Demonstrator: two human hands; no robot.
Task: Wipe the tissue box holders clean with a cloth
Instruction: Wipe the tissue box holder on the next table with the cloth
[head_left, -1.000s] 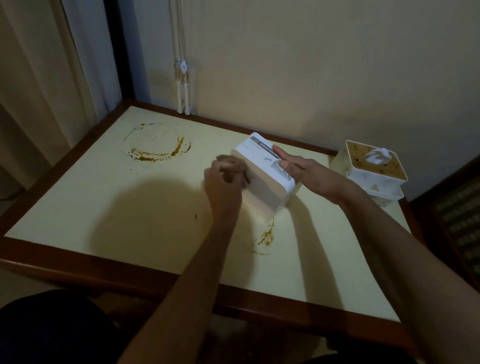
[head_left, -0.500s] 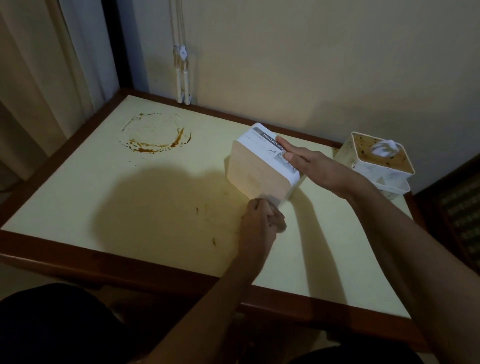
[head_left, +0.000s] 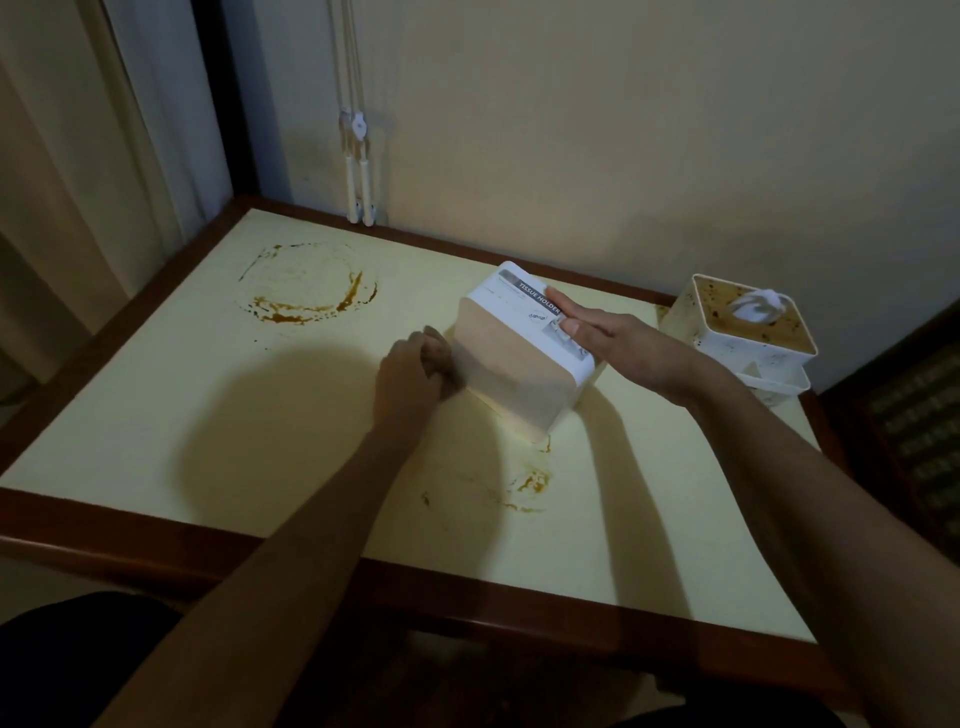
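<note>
Sitting at the right edge of the frame, a stained holder (head_left: 748, 332) has a white tissue (head_left: 756, 306) poking from its top. At centre a second holder (head_left: 511, 369) stands tipped on the tabletop (head_left: 208, 415). The right hand (head_left: 605, 338) lies flat on its white side, fingers straight. The left hand (head_left: 415, 371), curled into a fist, presses against its tan face; any cloth inside is hidden. Brown stains (head_left: 311, 301) mark the upper left.

"TISSUE HOLDER" runs in white capitals along a grey strip on the label of the white tissue box holder (head_left: 519, 353) (the smaller print beside it is illegible).
</note>
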